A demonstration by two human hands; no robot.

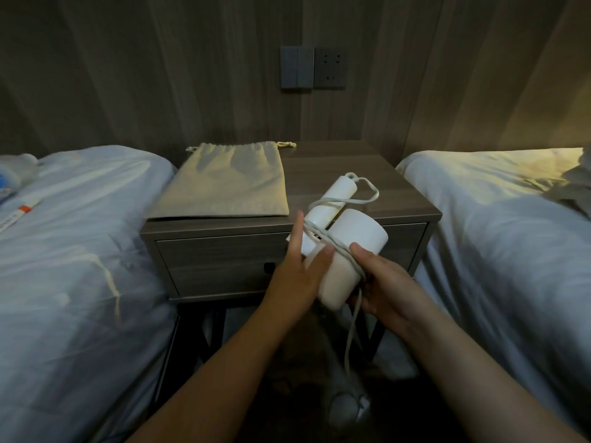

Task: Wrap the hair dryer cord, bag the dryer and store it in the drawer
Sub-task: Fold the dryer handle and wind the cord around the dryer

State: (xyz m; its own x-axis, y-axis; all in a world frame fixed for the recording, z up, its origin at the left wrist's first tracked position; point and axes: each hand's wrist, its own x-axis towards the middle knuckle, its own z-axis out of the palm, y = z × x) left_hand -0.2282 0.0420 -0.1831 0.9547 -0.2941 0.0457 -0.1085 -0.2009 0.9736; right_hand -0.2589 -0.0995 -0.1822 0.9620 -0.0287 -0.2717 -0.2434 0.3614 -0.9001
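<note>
Both bare forearms reaching forward from the lower edge, left hand (299, 270) palm turned inward with fingers (295, 233) extended and thumb pressed forward, right hand (382, 282) cupped palm-up, thumb laid on top, fingers curled underneath, hands close together at centre

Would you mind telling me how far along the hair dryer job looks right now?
Wrapping is in hand: a few loops of the pale cord cross the white hair dryer, held by the left hand and right hand; the rest hangs down. Left: bagging in the beige drawstring bag and opening the shut wooden drawer.
</note>
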